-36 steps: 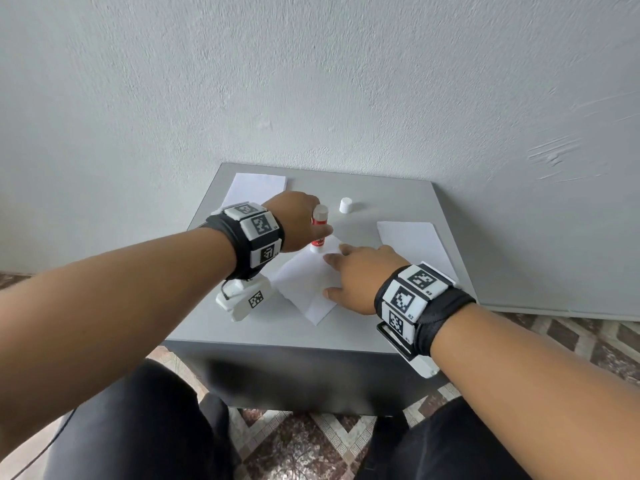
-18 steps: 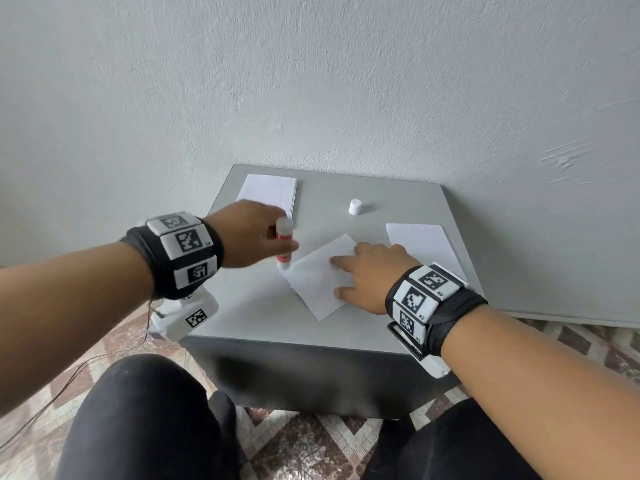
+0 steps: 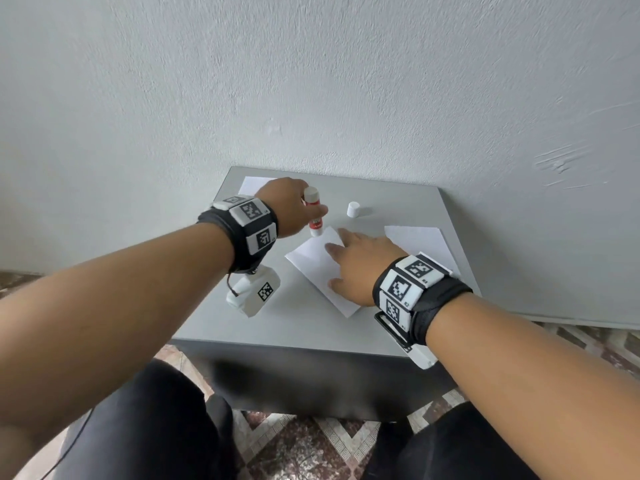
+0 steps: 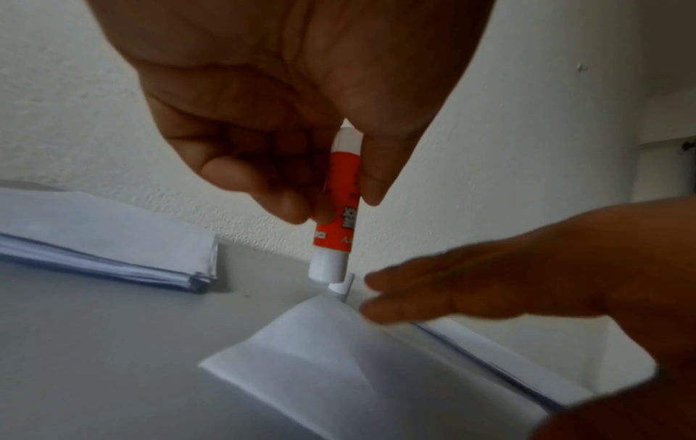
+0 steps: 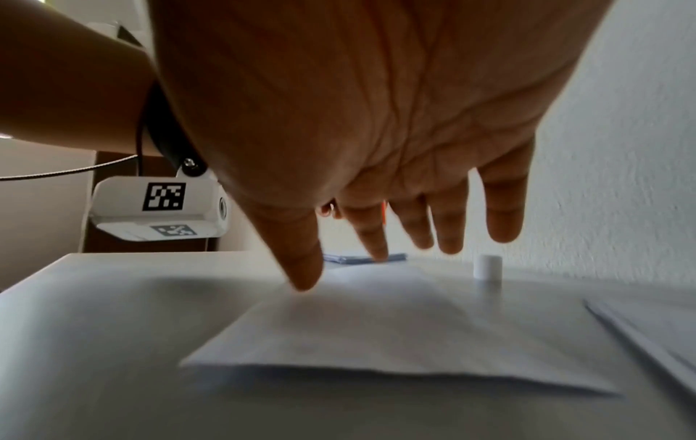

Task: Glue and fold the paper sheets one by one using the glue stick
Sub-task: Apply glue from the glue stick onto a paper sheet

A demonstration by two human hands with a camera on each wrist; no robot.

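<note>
The red-and-white glue stick [image 3: 314, 212] is upright in my left hand [image 3: 289, 206], just above centre in the head view, its open lower end right at the far corner of the white paper sheet [image 3: 317, 268]; I cannot tell whether it touches. In the left wrist view my thumb and curled fingers [image 4: 280, 196] pinch the glue stick's [image 4: 339, 202] red barrel near its middle. The sheet lies turned like a diamond at the middle of the grey table top [image 3: 304, 327]. My right hand [image 3: 360, 263] lies over its right half, fingers straight and spread, holding nothing; the right wrist view shows the thumb tip [image 5: 305, 277] down on the paper [image 5: 395, 336]. The small white cylindrical cap [image 3: 353, 209] stands alone beyond the sheet, toward the wall. A stack of white papers [image 3: 254, 184] sits at the table's upper-left corner, partly behind my left hand, and another pile of white sheets [image 3: 415, 237] lies at the right, beside my right wrist. Black bands with white marker blocks [image 3: 252, 226] wrap both wrists.
</note>
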